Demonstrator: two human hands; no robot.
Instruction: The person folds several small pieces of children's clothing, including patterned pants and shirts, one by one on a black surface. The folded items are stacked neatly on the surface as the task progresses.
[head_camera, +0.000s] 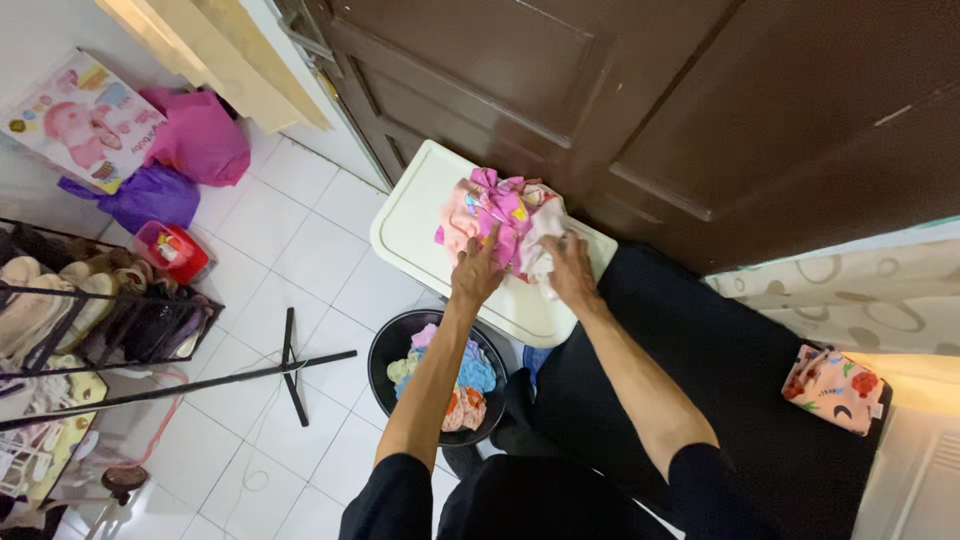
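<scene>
A small pink patterned garment (497, 212) lies bunched on a cream plastic board (420, 215) that leans against a dark brown wooden door. My left hand (477, 273) presses flat on the garment's near edge. My right hand (567, 268) grips a white part of the same cloth. Directly below my left forearm stands a black bucket (385, 350) holding several small coloured clothes (470, 380).
A folded patterned cloth (833, 387) lies on a dark surface at right. A black stand (290, 368) lies on the white tiled floor. At left are a wire rack (90, 320), pink and purple bags (195, 140) and a red container (172, 250).
</scene>
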